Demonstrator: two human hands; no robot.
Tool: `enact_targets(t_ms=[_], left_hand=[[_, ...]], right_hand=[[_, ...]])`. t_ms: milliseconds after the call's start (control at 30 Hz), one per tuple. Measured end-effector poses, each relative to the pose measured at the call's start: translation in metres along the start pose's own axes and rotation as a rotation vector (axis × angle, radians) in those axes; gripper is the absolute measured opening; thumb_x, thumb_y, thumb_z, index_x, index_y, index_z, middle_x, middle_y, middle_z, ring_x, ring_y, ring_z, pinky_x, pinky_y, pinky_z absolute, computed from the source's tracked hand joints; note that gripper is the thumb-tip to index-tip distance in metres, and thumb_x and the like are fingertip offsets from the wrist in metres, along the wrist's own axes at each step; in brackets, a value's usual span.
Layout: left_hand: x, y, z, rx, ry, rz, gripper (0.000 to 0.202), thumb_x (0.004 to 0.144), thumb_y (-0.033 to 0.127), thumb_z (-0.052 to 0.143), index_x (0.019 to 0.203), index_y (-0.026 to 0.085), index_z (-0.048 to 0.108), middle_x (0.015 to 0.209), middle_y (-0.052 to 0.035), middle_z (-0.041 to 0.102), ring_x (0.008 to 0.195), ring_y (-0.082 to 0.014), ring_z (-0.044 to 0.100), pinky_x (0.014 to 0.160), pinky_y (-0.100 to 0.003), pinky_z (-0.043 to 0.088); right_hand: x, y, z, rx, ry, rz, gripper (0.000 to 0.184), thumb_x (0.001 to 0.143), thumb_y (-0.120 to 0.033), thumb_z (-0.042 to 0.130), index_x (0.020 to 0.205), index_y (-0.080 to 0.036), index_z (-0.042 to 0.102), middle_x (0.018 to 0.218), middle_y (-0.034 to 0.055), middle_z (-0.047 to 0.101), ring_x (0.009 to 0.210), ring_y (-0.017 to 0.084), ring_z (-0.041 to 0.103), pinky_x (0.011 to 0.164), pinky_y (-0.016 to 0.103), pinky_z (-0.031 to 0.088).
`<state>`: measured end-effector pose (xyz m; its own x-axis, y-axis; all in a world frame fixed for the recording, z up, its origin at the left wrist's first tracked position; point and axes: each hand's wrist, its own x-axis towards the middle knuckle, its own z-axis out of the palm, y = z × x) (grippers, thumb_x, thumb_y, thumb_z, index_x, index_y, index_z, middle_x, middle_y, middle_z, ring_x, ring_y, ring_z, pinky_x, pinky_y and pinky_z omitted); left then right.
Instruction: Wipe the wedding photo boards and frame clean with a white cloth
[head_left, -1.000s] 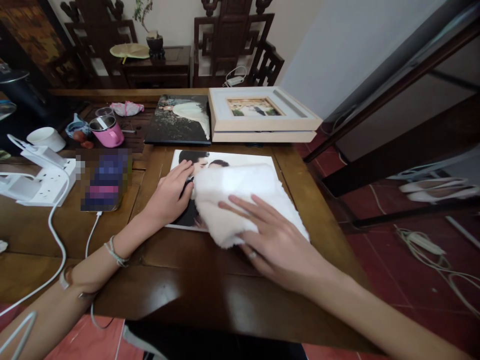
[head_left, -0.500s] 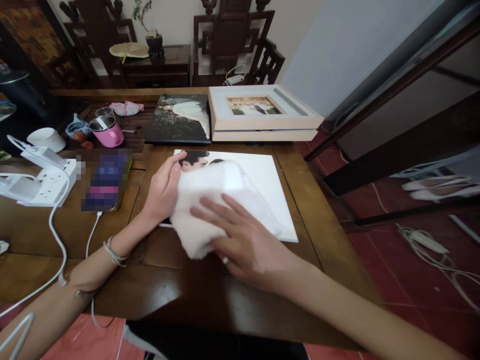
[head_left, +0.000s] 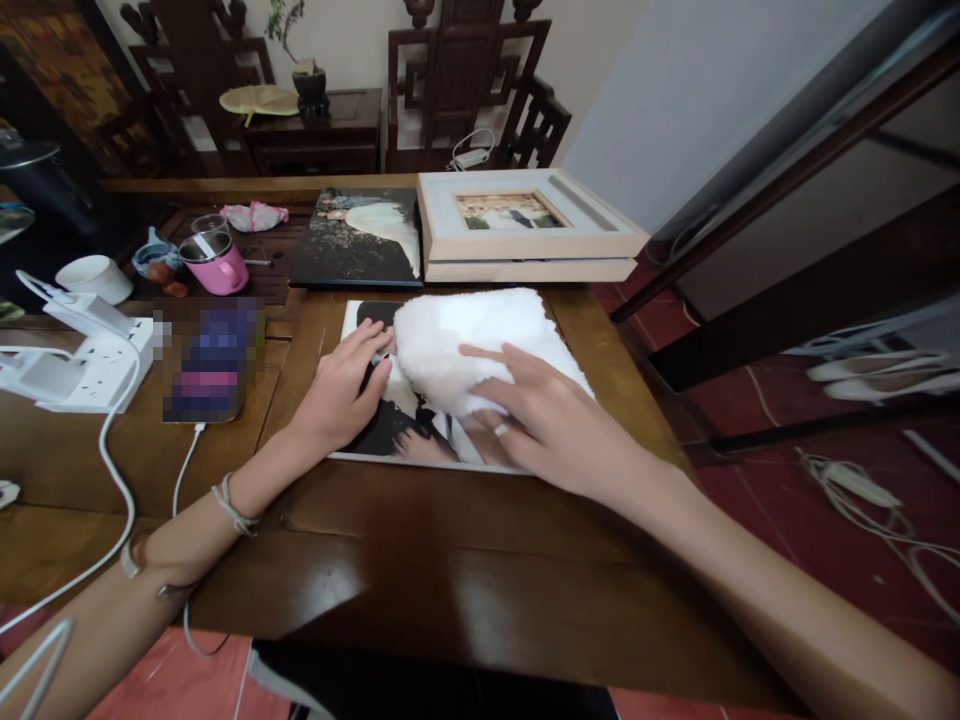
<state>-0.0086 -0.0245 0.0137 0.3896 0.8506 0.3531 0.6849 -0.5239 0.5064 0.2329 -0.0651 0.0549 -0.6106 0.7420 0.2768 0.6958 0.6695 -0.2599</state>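
1. The right hand (head_left: 555, 425) lies flat on the near edge of a white fluffy cloth (head_left: 465, 335), fingers spread wide and gripping nothing. The cloth stretches away beyond the fingertips.
2. The cloth covers the far right part of a large photo print (head_left: 390, 435), which lies flat on the wooden table (head_left: 450, 560).
3. The left hand (head_left: 341, 390) rests on the print's left side, fingers loosely bent and holding nothing, fingertips just beside the cloth.
4. Behind the print lie a dark photo album (head_left: 352, 245) and 2 stacked pale picture frames (head_left: 525, 235).
5. At the left stand a pink mug (head_left: 214, 262) and a white power strip (head_left: 75, 365).
6. Carved wooden chairs (head_left: 465, 85) line the far wall; a red tiled floor (head_left: 787, 540) shows at the right.
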Motion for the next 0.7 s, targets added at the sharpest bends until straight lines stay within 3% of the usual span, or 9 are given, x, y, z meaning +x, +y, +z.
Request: enact_targets(t_ms=[200,433,567,700], left_hand=[[-0.004,0.009,-0.005,0.019,-0.030,0.010,0.036,0.097,0.024,0.045,0.130,0.015,0.052,0.146,-0.0179,0.050,0.142,-0.0285,0.039,0.112,-0.055,0.036],[-0.004,0.008,-0.007,0.031,-0.047,0.009,0.039,0.096,0.023,0.046,0.133,0.012,0.050,0.148,-0.0192,0.048,0.142,-0.0295,0.038,0.113,-0.055,0.035],[-0.006,0.003,-0.006,0.046,-0.038,0.014,0.040,0.096,0.023,0.045,0.133,0.010,0.050,0.147,-0.0206,0.048,0.141,-0.0292,0.039,0.113,-0.054,0.036],[-0.008,-0.005,-0.003,0.053,-0.042,0.009,0.040,0.096,0.023,0.045,0.134,0.011,0.050,0.148,-0.0197,0.048,0.142,-0.0292,0.039,0.113,-0.054,0.036]], right_hand=[[0.023,-0.007,0.010,-0.004,0.024,0.083,0.031,0.087,-0.011,0.045,0.111,-0.018,0.064,0.125,0.0148,0.067,0.137,0.029,0.045,0.111,0.058,0.037],[0.018,-0.011,0.006,-0.027,-0.002,0.080,0.026,0.088,-0.013,0.044,0.102,-0.016,0.066,0.119,0.0185,0.069,0.137,0.029,0.045,0.111,0.055,0.036],[0.005,0.003,0.000,-0.059,0.014,0.116,0.023,0.085,-0.012,0.044,0.087,-0.019,0.065,0.115,0.0182,0.068,0.129,0.034,0.052,0.096,0.054,0.049],[-0.011,0.028,0.003,-0.115,0.052,0.211,0.021,0.087,-0.017,0.041,0.088,-0.021,0.061,0.105,0.0167,0.067,0.105,0.034,0.064,0.075,0.047,0.055]])
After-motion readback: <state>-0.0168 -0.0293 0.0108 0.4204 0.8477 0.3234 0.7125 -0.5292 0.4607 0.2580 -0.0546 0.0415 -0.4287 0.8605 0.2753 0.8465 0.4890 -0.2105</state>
